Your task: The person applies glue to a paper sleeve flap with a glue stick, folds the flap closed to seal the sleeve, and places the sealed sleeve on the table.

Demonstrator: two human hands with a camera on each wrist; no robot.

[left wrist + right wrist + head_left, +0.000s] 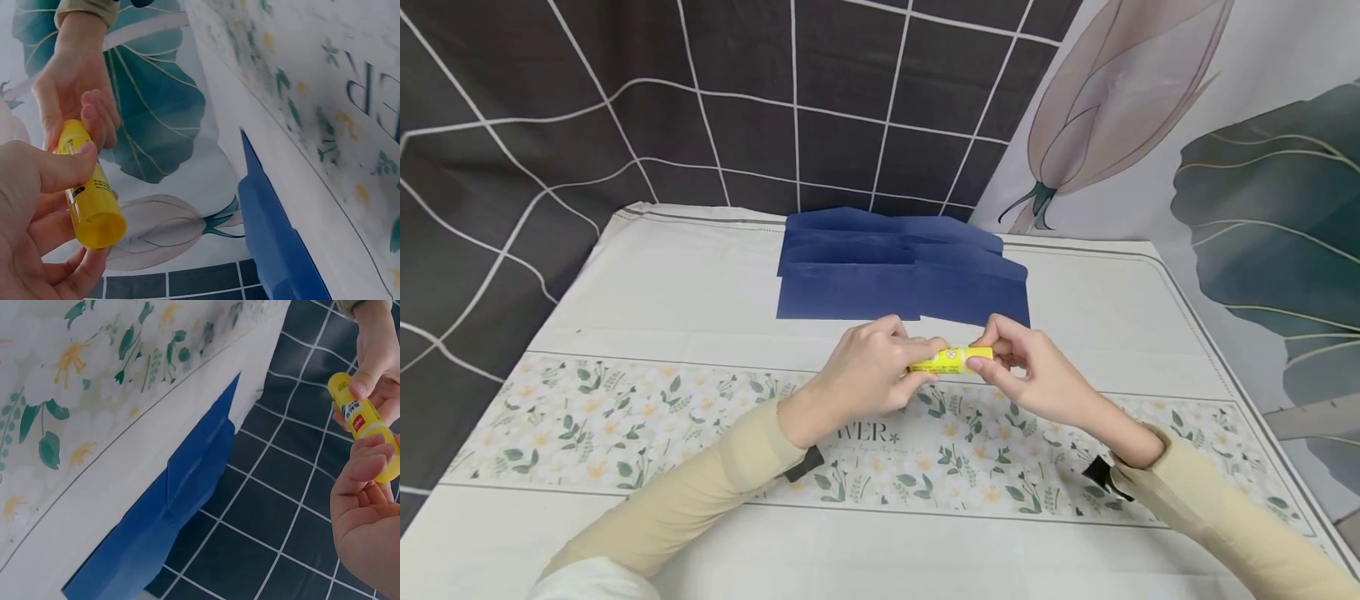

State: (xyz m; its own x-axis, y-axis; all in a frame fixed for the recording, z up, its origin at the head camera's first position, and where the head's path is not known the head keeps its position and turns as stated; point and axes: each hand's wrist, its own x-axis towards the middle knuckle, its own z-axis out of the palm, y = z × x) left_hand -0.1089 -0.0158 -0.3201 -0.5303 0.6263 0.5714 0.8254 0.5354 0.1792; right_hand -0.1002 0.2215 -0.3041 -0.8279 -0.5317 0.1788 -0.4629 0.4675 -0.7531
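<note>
Both hands hold a yellow glue stick [951, 360] level above the table, one at each end. My left hand [872, 367] grips the barrel, with thumb and fingers around it; the left wrist view shows the rounded yellow end of the glue stick [100, 212] past the thumb. At the other end, my right hand [1033, 367] pinches the yellow cap between thumb and fingertips. In the right wrist view a red label patch shows on the glue stick [359, 422]. Just beyond the hands lie several dark blue envelopes [850, 292], overlapping in two columns with their flaps toward the back.
A white tablecloth [685, 300] with a floral band [647, 417] covers the table. Behind its back edge hangs a dark curtain with a white grid [737, 125]. To the right is a pale cloth with large leaf and flower prints [1262, 200].
</note>
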